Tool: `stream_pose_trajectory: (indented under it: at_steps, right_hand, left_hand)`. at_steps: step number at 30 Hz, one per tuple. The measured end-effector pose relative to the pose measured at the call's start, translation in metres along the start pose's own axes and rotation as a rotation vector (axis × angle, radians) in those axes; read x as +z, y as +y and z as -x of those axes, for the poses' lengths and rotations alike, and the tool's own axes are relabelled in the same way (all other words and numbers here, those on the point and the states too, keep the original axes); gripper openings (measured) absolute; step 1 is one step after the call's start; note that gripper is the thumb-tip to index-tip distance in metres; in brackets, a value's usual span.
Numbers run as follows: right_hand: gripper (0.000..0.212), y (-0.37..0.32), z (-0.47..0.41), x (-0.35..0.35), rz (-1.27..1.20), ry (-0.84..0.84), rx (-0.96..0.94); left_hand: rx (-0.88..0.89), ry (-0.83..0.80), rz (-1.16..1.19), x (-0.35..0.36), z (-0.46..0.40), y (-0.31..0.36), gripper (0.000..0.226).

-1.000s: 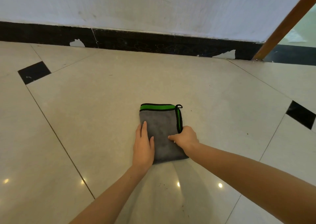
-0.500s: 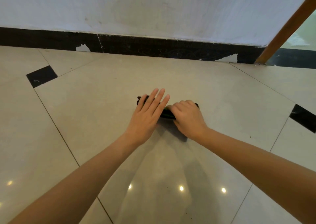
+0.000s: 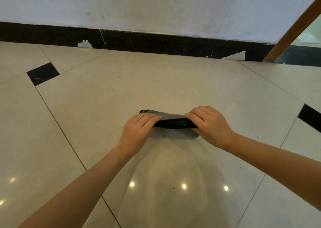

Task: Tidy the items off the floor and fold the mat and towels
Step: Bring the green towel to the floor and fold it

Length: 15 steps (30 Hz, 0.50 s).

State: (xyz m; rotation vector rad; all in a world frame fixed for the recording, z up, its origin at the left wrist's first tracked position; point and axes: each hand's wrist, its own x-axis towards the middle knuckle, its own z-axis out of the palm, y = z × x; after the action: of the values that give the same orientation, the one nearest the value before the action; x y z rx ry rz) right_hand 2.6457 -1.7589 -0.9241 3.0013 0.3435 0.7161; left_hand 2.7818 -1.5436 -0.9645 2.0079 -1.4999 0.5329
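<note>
Grey folded towel [image 3: 171, 116] with green-black trim on beige floor tiles [image 3: 121, 92], left hand [image 3: 139, 132] and right hand [image 3: 210, 125] curled around its ends.

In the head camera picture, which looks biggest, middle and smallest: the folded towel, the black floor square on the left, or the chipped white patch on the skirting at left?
1. folded towel, partly hidden by hands
2. black floor square, close to the towel in size, so unsure
3. chipped white patch, clearly smallest

Two bare forearms, no sleeves; left hand [image 3: 139, 130], right hand [image 3: 211, 125] ungloved, ringless.
</note>
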Motion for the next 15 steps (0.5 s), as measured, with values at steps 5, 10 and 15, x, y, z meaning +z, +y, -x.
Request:
stream_pose_trajectory:
  at_steps: [5,10,15]
  right_hand:
    - [0.014,0.004,-0.027,-0.015,-0.043,-0.061,0.046]
    - [0.019,-0.007,-0.052,-0.043,-0.120,-0.166,0.175]
    - [0.005,-0.027,-0.082,-0.099,-0.272,-0.231,0.322]
  left_hand:
    - [0.018,-0.050,0.000,-0.025,-0.025,-0.019,0.017]
    - [0.045,-0.201,0.045,-0.062,-0.053,-0.032,0.019]
    - [-0.014,-0.387,0.114,-0.128,-0.085,-0.027,0.027]
